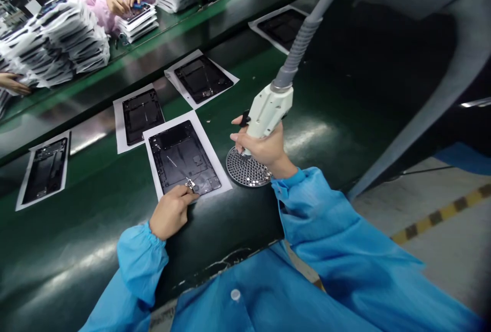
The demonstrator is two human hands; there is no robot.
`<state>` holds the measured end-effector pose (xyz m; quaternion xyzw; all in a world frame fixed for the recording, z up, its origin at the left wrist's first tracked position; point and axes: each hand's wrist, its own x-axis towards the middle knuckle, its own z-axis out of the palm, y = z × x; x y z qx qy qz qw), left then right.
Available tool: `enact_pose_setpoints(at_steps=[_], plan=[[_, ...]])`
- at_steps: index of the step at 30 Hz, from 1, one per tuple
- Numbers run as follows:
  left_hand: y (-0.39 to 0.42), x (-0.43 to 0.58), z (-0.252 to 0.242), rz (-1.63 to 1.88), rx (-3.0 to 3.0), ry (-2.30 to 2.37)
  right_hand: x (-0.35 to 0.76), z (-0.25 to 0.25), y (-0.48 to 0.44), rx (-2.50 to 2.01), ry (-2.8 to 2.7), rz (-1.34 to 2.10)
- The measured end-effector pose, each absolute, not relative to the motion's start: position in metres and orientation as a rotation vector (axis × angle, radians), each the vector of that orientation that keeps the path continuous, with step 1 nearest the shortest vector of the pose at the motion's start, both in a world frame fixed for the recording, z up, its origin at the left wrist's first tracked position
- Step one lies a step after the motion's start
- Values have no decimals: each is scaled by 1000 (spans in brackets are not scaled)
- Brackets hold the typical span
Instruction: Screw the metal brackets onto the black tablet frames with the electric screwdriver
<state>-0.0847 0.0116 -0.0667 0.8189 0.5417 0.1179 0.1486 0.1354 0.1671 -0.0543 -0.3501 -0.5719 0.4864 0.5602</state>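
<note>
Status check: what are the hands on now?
Right hand gripping white hose-fed tool over perforated metal disc. Left hand at small metal part on black panel.

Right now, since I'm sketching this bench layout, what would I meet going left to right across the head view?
Black panel on paper → second black panel → perforated metal disc → yellow-and-black floor stripe

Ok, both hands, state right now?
Left hand: touching a small metal part on a black panel; grip unclear.
Right hand: closed around a white hose-fed tool.
</note>
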Motion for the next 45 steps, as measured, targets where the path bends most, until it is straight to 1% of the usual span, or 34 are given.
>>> enact_pose_setpoints(at_steps=[5, 8, 12, 15, 21, 27, 30, 34, 39, 45], plan=[[15, -86, -66, 329, 2392, 1624, 134, -56, 168, -838, -1336, 1159], [16, -86, -63, 374, 2313, 1670, 134, -55, 167, -851, -1344, 1154], [22, -84, -59, 462, 2096, 1956, 134, -57, 167, -857, -1358, 1151], [29, -81, -59, 407, 1987, 2102, 134, -58, 166, -858, -1377, 1150], [41, -79, -61, 408, 1990, 1900, 135, -50, 159, -868, -1345, 1078], [46, -77, -62, 363, 1924, 2010, 134, -40, 152, -770, -1335, 1014], [49, -76, -58, 332, 1944, 1961, 134, -41, 152, -774, -1345, 947], [49, -78, -50, 450, 1804, 1907, 135, -41, 152, -811, -1357, 871], [39, -79, -55, 690, 1633, 1889, 133, -35, 148, -825, -1342, 959], [31, -72, -66, 598, 1672, 1836, 128, -37, 145, -775, -1335, 1017]])
